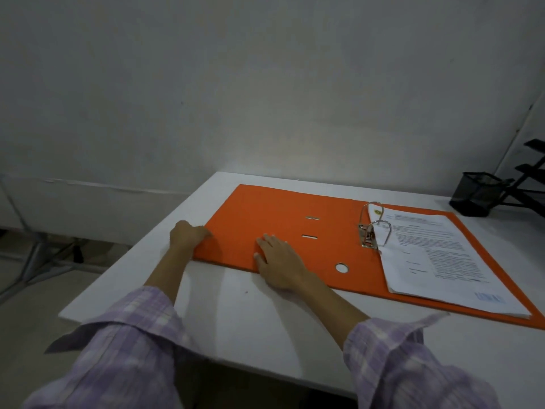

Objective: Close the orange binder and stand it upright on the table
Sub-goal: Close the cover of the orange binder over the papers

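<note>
The orange binder [283, 214] lies open and flat on the white table [236, 314]. Its metal ring mechanism [372, 228] stands in the middle, and a stack of printed papers [436, 258] rests on the right half. My left hand [187, 235] is at the left edge of the open cover, its fingers curled against that edge. My right hand [280, 262] lies flat on the cover near its front edge, fingers spread. Both cover halves touch the tabletop.
A black mesh pen cup [474, 197] and a black tiered rack [528, 184] stand at the back right of the table. A grey wall [265, 84] rises right behind the table. The floor and metal legs [32, 261] show at left.
</note>
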